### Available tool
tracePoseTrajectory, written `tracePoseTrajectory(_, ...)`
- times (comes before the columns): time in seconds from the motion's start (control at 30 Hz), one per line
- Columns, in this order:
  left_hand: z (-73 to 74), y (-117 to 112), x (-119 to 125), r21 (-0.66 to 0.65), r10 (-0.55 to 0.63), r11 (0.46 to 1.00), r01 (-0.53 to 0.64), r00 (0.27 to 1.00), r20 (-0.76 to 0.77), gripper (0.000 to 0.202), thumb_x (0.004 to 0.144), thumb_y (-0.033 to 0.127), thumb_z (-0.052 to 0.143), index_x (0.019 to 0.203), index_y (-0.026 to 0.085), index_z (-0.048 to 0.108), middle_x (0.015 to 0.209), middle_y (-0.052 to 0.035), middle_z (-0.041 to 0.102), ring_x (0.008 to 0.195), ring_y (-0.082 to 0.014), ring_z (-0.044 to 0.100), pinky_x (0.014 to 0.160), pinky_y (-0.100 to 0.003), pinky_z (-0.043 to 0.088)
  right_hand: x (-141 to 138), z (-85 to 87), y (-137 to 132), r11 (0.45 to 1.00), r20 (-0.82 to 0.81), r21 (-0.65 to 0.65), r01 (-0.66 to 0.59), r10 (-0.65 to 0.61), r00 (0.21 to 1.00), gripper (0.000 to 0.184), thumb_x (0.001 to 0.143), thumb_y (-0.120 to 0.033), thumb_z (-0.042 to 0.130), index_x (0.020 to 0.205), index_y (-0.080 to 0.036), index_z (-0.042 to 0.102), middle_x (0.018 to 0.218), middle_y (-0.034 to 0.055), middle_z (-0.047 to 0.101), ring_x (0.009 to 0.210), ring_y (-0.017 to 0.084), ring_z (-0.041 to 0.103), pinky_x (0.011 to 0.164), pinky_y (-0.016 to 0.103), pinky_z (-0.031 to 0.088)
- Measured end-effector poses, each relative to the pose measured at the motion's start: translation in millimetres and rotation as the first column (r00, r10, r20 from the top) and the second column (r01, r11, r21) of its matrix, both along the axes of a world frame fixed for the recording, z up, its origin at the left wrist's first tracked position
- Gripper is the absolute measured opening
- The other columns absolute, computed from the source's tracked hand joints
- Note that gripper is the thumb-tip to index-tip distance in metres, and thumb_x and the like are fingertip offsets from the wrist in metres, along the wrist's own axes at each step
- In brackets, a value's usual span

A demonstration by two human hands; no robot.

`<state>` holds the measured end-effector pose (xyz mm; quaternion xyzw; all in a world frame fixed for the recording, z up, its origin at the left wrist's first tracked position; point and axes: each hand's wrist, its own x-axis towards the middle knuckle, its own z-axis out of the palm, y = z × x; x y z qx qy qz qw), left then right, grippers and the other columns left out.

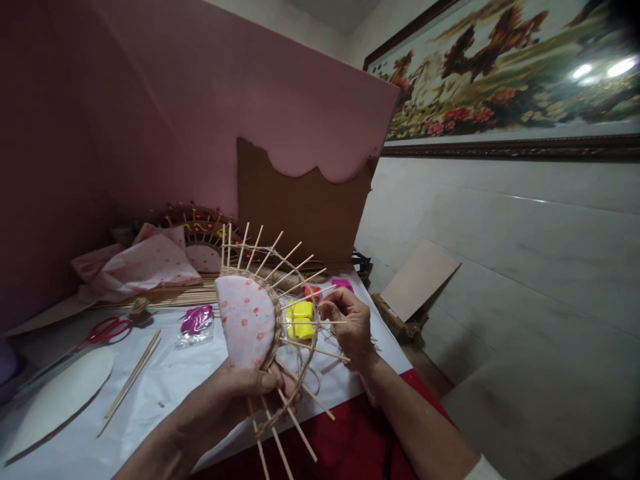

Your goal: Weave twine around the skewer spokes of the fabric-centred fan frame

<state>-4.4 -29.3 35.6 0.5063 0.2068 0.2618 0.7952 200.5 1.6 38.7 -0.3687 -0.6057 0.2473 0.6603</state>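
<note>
My left hand (pixel 250 387) grips the lower edge of a half-woven basket frame (pixel 260 313), an oval pink-dotted fabric base ringed with twine and radiating wooden sticks. It holds the frame upright above the table. My right hand (pixel 347 323) is closed in a pinch at the frame's right side, on a thin strand of twine among the sticks. Both forearms reach in from the bottom of the view.
The white-covered table (pixel 165 380) carries red scissors (pixel 105 330), loose sticks (pixel 133 377), an oval cardboard cutout (pixel 60 393), a bag of pink pieces (pixel 196 321), yellow pieces (pixel 300 320), pink fabric (pixel 143 263) and a finished basket (pixel 200 230). A pink board stands behind.
</note>
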Motion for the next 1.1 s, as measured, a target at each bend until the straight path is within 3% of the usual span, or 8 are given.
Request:
tracePoseTrajectory(0.13,-2.1,-0.5,-1.4,-0.012,-0.002,1.000,0.002,1.000,-0.008,0.024,0.069,0.027,0.060,0.075,0.007,0.070,0.077,-0.0124,0.063,0.070,-0.0194,0.056,0.069,-0.032,0.043,6.1,-5.5,7.4,0.997,0.055,-0.014,-0.079,0.080,0.995,0.026,0.073,-0.040,0.065,0.066,-0.017,0.055,0.060,-0.0019,0.050,0.054,0.010,0.044,0.051,0.022,0.037)
tracePoseTrajectory(0.3,0.8,-0.3,-3.0,0.025,-0.023,0.999,0.023,0.999,-0.024,0.023,0.069,0.027,0.059,0.073,0.007,0.071,0.074,-0.0117,0.063,0.067,-0.0185,0.055,0.066,-0.032,0.043,20.1,-10.5,17.6,0.998,0.151,-0.013,-0.065,0.067,0.986,0.025,0.075,-0.040,0.063,0.069,-0.016,0.056,0.061,-0.0019,0.050,0.055,0.010,0.044,0.052,0.022,0.035)
tracePoseTrajectory(0.5,-2.4,6.4,-5.5,0.021,-0.022,0.999,0.025,0.993,-0.115,0.023,0.066,0.027,0.063,0.072,0.007,0.071,0.075,-0.0127,0.065,0.066,-0.0192,0.056,0.061,-0.029,0.042,31.0,-5.2,24.5,0.991,0.095,-0.094,-0.094,0.103,0.990,0.035,0.069,-0.048,0.066,0.064,-0.016,0.054,0.056,-0.0029,0.047,0.050,0.009,0.040,0.048,0.021,0.032)
tracePoseTrajectory(0.9,1.8,6.3,-2.6,-0.028,-0.006,1.000,0.001,0.988,-0.153,0.017,0.063,0.021,0.061,0.067,0.008,0.071,0.069,-0.0120,0.066,0.059,-0.0168,0.055,0.056,-0.027,0.043,39.7,12.5,18.2,0.991,0.022,-0.120,-0.055,0.058,0.998,0.036,0.063,-0.048,0.070,0.059,-0.016,0.053,0.050,-0.0047,0.045,0.045,0.007,0.035,0.044,0.020,0.029)
tracePoseTrajectory(1.1,0.1,7.8,-0.4,-0.003,-0.010,1.000,0.010,0.982,-0.190,0.015,0.066,0.018,0.060,0.070,0.007,0.070,0.071,-0.0129,0.065,0.061,-0.0171,0.056,0.054,-0.025,0.042,28.6,18.9,2.3,0.997,0.182,-0.051,0.057,-0.047,0.982,0.025,0.066,-0.035,0.070,0.057,-0.016,0.057,0.051,-0.0028,0.051,0.048,0.008,0.041,0.046,0.021,0.033)
